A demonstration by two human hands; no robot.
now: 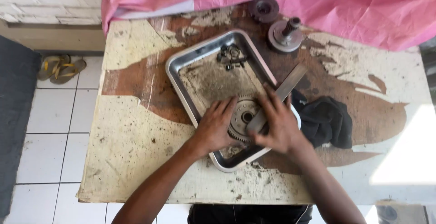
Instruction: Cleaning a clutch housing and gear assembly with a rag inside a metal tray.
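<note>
Steel is what both hands rest on: one toothed gear (242, 117), round with a dark hole in its middle, lying flat in the near end of one metal tray (181, 65). The left hand (215, 126) lies palm down on the gear's left edge, fingers spread and pressing on it rather than wrapped around it. The right hand (278, 125) is closed around the lower end of one flat metal bar (279, 94), whose near tip lies across the gear just beside the left hand's fingertips; the bar slants up and away to the right, past the tray's rim. The two hands sit close together, nearly touching over the gear.

Beyond the fingers, at the tray's far end, lies one small heap of dark little parts (231, 55) (too small to count singly). Just right of the right hand sits one crumpled black cloth (328, 120) on the worn table (131, 147). Farther out past the tray stand two more round pieces: one grey disc with an upright splined shaft (286, 34), and one dark hub (264, 9) beside it, at the edge of one pink sheet (354, 6). Far to the left of the left hand, on the white tiled floor (50, 128), lie two sandals (61, 68).
</note>
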